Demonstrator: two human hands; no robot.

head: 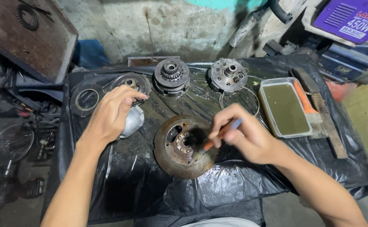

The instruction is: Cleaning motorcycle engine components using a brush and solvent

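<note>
On the rusty disc [176, 152], right hand [244, 136] fingers [222, 122] pinch a brush [217, 136].

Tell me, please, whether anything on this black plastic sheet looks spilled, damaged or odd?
Nothing looks broken. The black plastic sheet is crumpled and glistens wet around the rusty round metal plate that the right hand brushes with a blue-handled brush. The left hand rests on a grey metal cover.

Left hand [110, 113] curled palm-down, right hand [244, 136] closed in a pinch grip
</note>
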